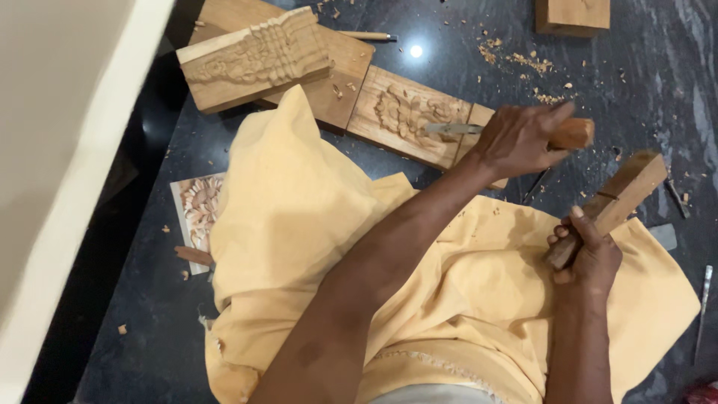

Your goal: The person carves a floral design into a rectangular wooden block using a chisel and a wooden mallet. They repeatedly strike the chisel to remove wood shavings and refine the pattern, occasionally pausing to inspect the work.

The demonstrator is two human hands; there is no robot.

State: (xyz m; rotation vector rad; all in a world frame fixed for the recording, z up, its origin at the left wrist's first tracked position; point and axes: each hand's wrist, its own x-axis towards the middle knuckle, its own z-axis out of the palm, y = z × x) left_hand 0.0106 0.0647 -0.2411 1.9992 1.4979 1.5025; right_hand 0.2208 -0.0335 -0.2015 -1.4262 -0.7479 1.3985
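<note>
My left hand is closed around the wooden handle of a chisel. The chisel's metal blade rests on a flat wooden panel carved with a floral relief. My right hand grips the lower end of a wooden mallet, held tilted up and to the right, just below the chisel handle and not touching it. Both arms reach across a yellow cloth draped over my lap.
A thick carved wooden block lies on a plank at the top left. A small leaf-pattern piece sits at the cloth's left edge. The dark stone floor carries wood chips, another wood block, a thin tool and metal tools at the right. A white edge runs along the left.
</note>
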